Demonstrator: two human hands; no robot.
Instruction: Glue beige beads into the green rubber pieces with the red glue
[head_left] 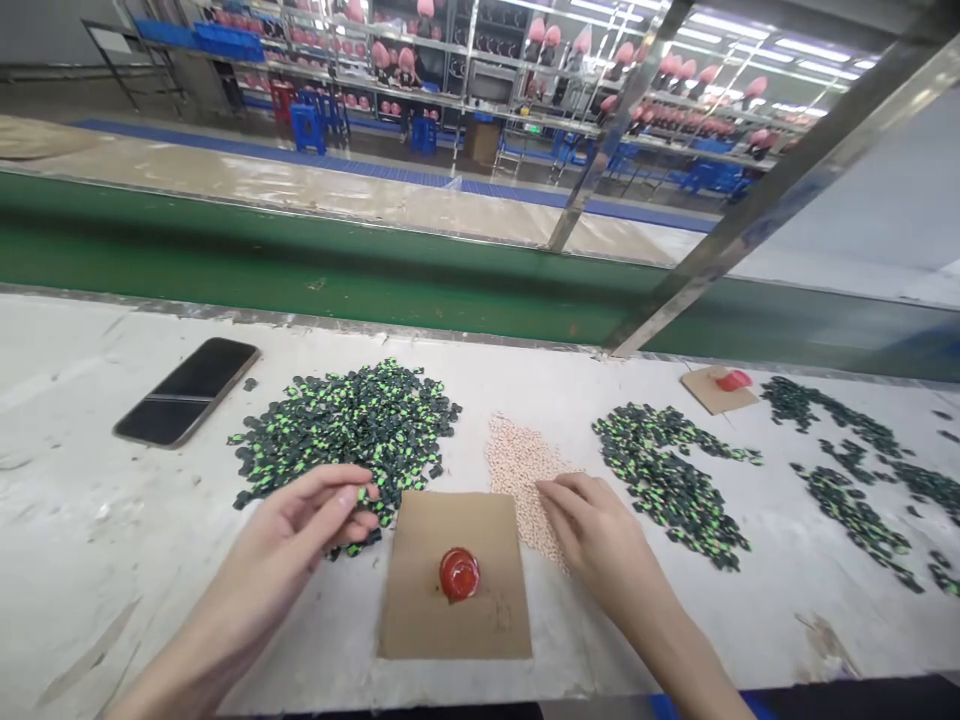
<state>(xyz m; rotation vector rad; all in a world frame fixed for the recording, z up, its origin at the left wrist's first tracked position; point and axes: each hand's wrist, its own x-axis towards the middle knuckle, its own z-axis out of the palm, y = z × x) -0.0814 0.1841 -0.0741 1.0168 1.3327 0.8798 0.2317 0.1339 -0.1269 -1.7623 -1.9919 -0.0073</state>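
two hands flank the cardboard square (pixel 455 575), our landmark. on it sits a red blob (pixel 459 573), near its middle. left of the cardboard, our left hand (pixel 311 515) pinches one small green-black piece (pixel 363 493) between thumb and fingertips, at the near edge of a big pile of the same pieces (pixel 352 420). right of the cardboard, our right hand (pixel 592 525) rests with fingertips drawn together on a heap of pale beads (pixel 517 460); whether they grip a bead we cannot tell. a phone (pixel 187 390) lies far left of the cardboard, beyond it.
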